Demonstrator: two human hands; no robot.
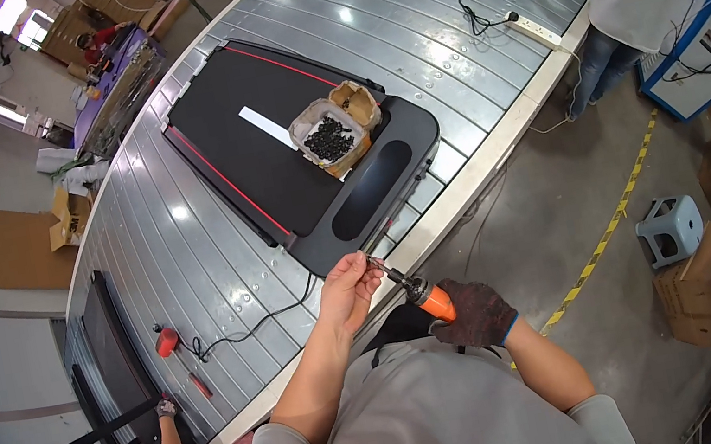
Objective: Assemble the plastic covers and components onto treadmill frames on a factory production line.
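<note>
Pointing up-left, the orange screwdriver (425,297) sits gripped in the gloved right hand (476,313); bare left hand (349,287) seemingly pinches its tip.

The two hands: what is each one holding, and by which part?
The gloved right hand grips an orange power screwdriver by its body. The bare left hand pinches at its tip; whether a screw is there cannot be told.

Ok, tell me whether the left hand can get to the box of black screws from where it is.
Probably yes. The left hand is at the screwdriver tip, and the box of black screws sits open on the black treadmill deck ahead, nothing between.
</note>
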